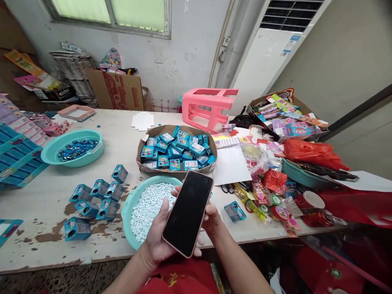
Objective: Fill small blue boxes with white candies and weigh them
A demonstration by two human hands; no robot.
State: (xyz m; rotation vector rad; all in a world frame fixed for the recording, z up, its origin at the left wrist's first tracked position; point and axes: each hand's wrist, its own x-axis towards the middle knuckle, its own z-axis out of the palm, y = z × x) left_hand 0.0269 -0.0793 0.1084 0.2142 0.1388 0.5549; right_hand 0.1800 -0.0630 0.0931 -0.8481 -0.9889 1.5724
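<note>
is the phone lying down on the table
No, the phone is held up between the left hand and the right hand.

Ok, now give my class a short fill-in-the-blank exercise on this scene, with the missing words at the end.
1. The left hand and the right hand together hold a ____.
2. To the left of the bowl of white pieces is a loose group of ____ small boxes.
3. A lone box lies on the ____ side of the hands.
4. A pink plastic ____ lies on its side.

Missing words: phone; seven; right; stool.
</note>
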